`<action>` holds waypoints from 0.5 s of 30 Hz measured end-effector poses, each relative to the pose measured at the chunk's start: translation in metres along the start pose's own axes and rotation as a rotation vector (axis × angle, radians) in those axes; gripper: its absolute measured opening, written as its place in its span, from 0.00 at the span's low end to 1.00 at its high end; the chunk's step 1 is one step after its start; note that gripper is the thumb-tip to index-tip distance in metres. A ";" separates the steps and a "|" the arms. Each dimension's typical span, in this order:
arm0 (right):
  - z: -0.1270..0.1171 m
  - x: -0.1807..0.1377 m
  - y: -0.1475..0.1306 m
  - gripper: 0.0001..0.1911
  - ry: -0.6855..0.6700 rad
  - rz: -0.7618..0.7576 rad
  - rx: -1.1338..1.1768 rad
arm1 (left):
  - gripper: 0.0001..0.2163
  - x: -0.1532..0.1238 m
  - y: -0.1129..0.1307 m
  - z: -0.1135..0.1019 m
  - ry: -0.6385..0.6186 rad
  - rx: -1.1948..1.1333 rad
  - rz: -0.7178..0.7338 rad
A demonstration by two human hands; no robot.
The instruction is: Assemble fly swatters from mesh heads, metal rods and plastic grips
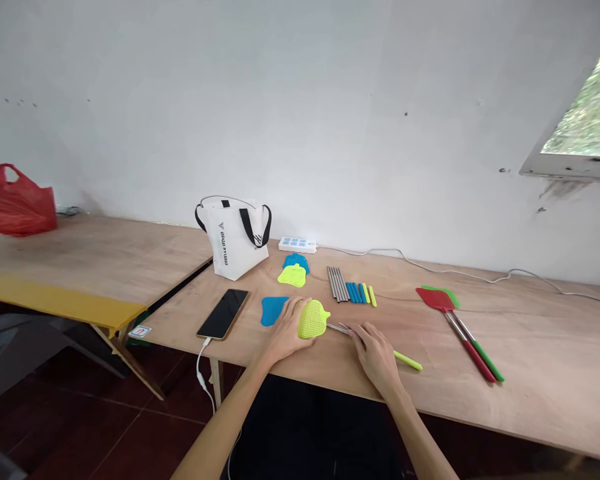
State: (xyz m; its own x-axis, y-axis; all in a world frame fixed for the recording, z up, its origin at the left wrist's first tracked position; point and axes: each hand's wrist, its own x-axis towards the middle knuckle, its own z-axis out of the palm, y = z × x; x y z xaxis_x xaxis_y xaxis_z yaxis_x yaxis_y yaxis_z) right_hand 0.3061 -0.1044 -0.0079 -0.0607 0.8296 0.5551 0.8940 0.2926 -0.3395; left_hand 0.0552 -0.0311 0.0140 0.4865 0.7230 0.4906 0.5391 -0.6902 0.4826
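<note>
My left hand [291,331] is closed on a yellow-green perforated fly swatter head [312,320], gripping its side. From the head's narrow neck a thin metal rod [336,327] runs toward my right hand [375,352], whose fingers pinch it. Past that hand a yellow-green handle [408,361] sticks out; my palm hides whether it joins the rod. Partly beneath my left hand lies a blue swatter head [273,311]. Farther back, a second yellow-green head [293,275] overlaps another blue head [297,261]. Several metal rods [337,285] lie beside several blue handles [356,293] and yellow handles [373,297].
A red fly swatter [436,299] rests partly over a green one [480,353] at right. On the left are a charging phone [223,314] and a white bag [233,250]. A power strip [297,245] sits by the wall, its cable [445,271] running right.
</note>
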 end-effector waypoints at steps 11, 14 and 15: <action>-0.003 0.002 -0.006 0.18 0.018 -0.101 0.050 | 0.40 -0.001 0.008 -0.005 -0.061 -0.002 0.115; -0.003 0.002 -0.004 0.18 0.067 -0.090 0.074 | 0.39 -0.001 0.006 -0.003 -0.022 0.007 0.100; -0.002 0.002 -0.003 0.18 0.076 -0.087 0.077 | 0.38 -0.001 0.005 -0.003 -0.020 0.009 0.096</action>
State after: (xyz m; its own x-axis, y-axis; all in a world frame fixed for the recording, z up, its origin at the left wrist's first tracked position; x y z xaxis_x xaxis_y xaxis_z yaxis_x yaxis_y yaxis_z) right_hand 0.3044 -0.1050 -0.0042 -0.1004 0.7617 0.6401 0.8496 0.4004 -0.3432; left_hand 0.0556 -0.0352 0.0183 0.5494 0.6542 0.5198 0.4955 -0.7560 0.4278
